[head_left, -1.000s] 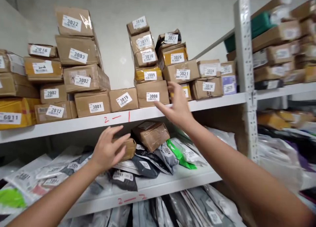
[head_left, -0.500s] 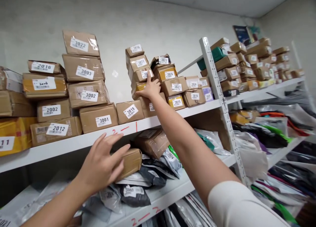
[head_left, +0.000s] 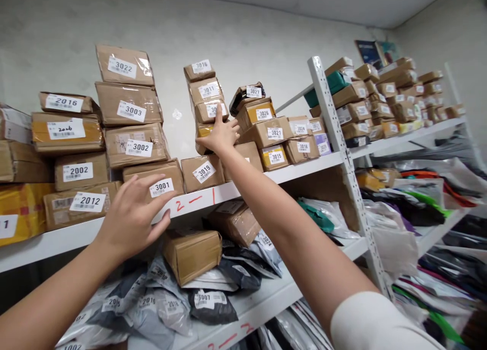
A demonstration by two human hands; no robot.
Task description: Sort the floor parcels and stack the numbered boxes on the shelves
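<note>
My right hand (head_left: pixel 219 136) reaches up to a leaning stack of small cardboard boxes. It grips the low part of the stack, thumb toward the left side and index finger up across the label of a cardboard box (head_left: pixel 203 114). Under the palm, a yellow-taped box (head_left: pixel 205 130) is partly covered. Boxes labelled 3011 (head_left: pixel 196 92) and 3016 (head_left: pixel 192 75) sit above. Below stands the box labelled 3019 (head_left: pixel 190 171). My left hand (head_left: pixel 133 213) is held up empty, fingers apart, in front of the box labelled 3001 (head_left: pixel 173 172) and the shelf edge.
A taller box stack (head_left: pixel 129 91) stands left of my right hand, and more labelled boxes (head_left: pixel 253 132) stand to its right. The white shelf upright (head_left: pixel 331 106) rises beyond them. On the lower shelf lie a brown box (head_left: pixel 196 256) and several plastic mailer bags (head_left: pixel 213 309).
My right hand and the gripped stack have shifted left along the shelf, widening the gap beside the box labelled 3027. My left hand has moved left and slightly up.
</note>
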